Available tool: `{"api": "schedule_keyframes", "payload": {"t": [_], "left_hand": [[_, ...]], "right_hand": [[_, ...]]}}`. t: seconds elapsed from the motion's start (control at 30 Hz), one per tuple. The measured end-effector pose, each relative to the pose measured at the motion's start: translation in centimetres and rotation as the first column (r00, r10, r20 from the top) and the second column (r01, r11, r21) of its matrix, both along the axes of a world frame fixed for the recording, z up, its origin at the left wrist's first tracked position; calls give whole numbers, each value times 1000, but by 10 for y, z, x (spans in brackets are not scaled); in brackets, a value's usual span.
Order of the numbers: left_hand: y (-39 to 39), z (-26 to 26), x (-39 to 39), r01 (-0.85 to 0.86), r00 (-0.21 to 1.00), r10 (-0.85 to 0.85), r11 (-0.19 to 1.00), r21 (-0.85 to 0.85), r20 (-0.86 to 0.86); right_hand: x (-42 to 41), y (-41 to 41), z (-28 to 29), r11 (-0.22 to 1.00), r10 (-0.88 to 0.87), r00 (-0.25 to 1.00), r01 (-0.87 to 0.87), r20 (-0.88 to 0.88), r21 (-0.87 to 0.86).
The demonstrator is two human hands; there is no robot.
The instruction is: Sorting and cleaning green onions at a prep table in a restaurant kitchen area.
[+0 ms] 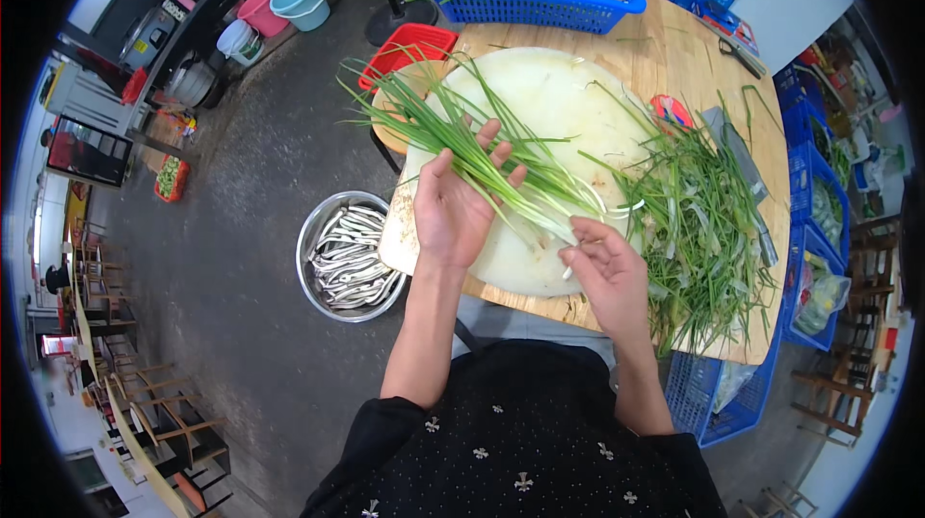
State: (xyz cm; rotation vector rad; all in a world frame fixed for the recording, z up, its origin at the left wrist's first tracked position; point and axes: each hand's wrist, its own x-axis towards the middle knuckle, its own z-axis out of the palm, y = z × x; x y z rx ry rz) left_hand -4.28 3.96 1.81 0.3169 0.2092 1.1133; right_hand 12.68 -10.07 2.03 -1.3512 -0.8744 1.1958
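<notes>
A bunch of green onions point(480, 167) lies across the palm of my left hand point(459, 203), its green tops pointing to the upper left. The fingers curl loosely around the stalks above the round white cutting board point(535, 99). At the white root ends, my right hand point(607, 265) pinches a stalk between thumb and fingertips. A few more green onions rest on the board just beyond my left fingers. To the right of my right hand spreads a heap of green onion trimmings point(701, 236), with a cleaver point(737, 156) along its far side.
A blue basket point(542, 8) of green onions stands at the table's back edge, near a red basket point(408, 48). Scissors point(743, 59) lie at the back right. On the floor to the left sits a metal bowl point(302, 258) of whitish strips. Blue crates point(723, 402) flank the table's right side.
</notes>
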Motion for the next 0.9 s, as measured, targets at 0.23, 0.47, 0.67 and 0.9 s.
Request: {"api": "schedule_keyframes", "payload": {"t": [0.23,0.47,0.67,0.9], "left_hand": [[1,-13,2,-19,1000,19,1000,-3,-20],[-12,-11,5,25,999,-22,997,-74,40],[-16,-22,0,6,1000,-7,999,-39,-24],[-16,-20,5,-59,980,51,998,-32,-194]], "right_hand": [[21,0,22,989,130,991,-130,9,67],[16,8,10,990,48,999,-47,1,131],[19,8,24,981,22,880,-110,474,159],[27,3,23,983,63,892,-134,447,129]]}}
